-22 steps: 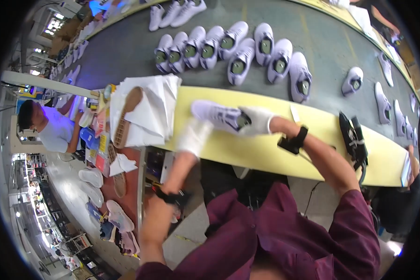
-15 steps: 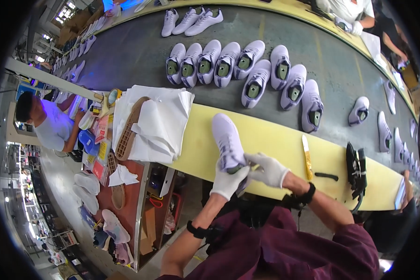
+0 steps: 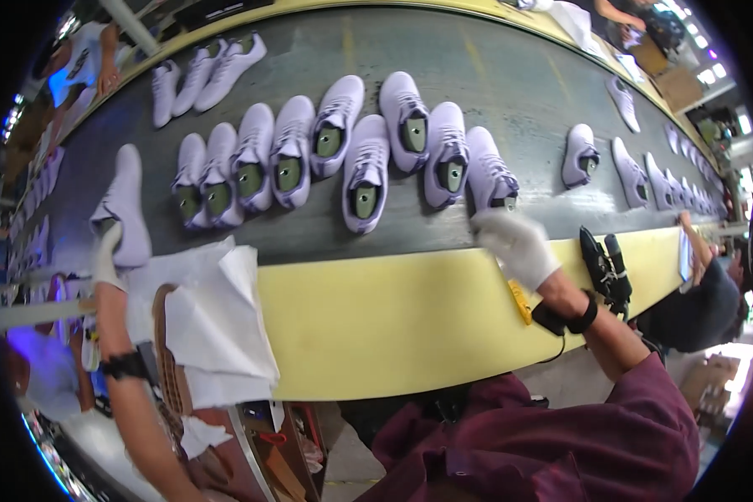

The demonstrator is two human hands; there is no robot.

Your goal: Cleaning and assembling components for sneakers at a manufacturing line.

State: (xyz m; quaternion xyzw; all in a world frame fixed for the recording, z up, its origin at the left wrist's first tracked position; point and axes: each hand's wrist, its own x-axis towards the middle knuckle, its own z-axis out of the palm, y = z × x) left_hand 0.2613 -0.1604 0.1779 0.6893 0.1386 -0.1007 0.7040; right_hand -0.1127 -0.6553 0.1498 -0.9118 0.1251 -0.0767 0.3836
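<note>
At the left, my left hand [image 3: 109, 261] in a white glove is closed on the heel of a lavender sneaker [image 3: 127, 201]. The sneaker's toe points away from me, over the dark belt. My gloved right hand [image 3: 519, 249] reaches to the near edge of the belt, its fingers smeared by motion. It is at the heel of another lavender sneaker [image 3: 487, 171], partly covering it; whether it grips it I cannot tell. Several more lavender sneakers [image 3: 289, 155] with green insoles stand in an uneven row to the left of it.
A yellow ledge [image 3: 351, 326] runs along the dark belt [image 3: 309, 243]. White paper sheets [image 3: 217, 326] and a brown sole [image 3: 171, 360] lie at its left end. A yellow-handled knife [image 3: 519, 303] and a black strapped object [image 3: 607, 268] lie right. Other people work around the belt.
My left hand has carried the sneaker from over the ledge to the far left. My right hand has let go of it and moved right to the sneaker row. The view has shifted.
</note>
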